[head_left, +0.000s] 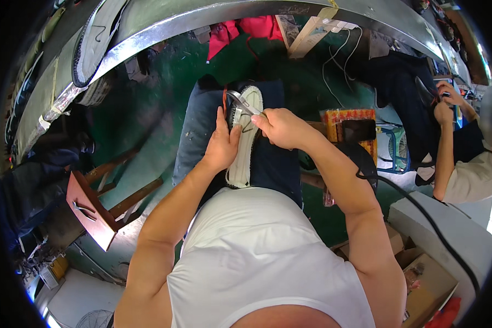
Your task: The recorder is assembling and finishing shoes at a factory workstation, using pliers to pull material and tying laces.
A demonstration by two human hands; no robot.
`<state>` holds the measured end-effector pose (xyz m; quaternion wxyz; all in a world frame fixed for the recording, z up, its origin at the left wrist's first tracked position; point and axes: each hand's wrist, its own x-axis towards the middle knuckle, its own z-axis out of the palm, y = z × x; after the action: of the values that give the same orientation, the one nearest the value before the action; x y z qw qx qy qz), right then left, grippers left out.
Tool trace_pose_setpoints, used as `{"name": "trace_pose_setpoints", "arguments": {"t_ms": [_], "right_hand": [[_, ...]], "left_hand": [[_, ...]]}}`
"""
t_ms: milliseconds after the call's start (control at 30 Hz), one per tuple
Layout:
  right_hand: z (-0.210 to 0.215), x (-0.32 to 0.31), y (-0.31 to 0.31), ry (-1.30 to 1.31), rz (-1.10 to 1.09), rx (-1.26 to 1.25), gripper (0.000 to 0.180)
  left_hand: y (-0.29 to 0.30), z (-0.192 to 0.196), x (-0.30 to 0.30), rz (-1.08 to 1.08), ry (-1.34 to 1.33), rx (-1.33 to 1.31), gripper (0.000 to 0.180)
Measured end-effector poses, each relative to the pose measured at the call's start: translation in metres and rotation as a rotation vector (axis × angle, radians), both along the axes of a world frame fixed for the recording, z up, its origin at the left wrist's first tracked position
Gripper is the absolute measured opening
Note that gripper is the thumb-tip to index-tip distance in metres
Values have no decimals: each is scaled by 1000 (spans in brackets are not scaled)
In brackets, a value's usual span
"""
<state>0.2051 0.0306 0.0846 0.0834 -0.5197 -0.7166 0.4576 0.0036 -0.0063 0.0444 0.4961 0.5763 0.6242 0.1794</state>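
A green-painted workshop floor (147,117) stretches beneath a long metal counter (202,11) as a person in a white sleeveless top (257,240) works on a shoe (247,143). The shoe lies across the person's lap, pale sole facing up, one end pointing toward the counter. The right hand (283,128) is closed around the handle of metal pincers (245,104), their curved head over the sole's left edge near its far end. The left hand (223,145) steadies the shoe's left side, thumb at the sole's edge and index finger stretched forward, the grip narrow. Dark blue trousers (194,142) lie beneath. On the counter at upper left sits a second shoe (94,41), its sole also showing. A wooden stool (106,229) stands to the left; at right, a co-worker in a beige top (470,180) bends over a dark item, too small to identify. An open cardboard box (433,287) sits at lower right.
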Motion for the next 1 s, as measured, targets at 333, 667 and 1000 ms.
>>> {"name": "trace_pose_setpoints", "arguments": {"t_ms": [333,667,1000], "right_hand": [[16,33,-56,-82,-44,-317,30],[44,-19,-89,-670,481,510,42],[43,-10,-78,-591,502,209,18]], "left_hand": [[19,-12,-30,-61,-329,-200,70],[35,3,-27,-48,-420,-565,67],[29,-4,-26,-24,-411,-553,64]]}}
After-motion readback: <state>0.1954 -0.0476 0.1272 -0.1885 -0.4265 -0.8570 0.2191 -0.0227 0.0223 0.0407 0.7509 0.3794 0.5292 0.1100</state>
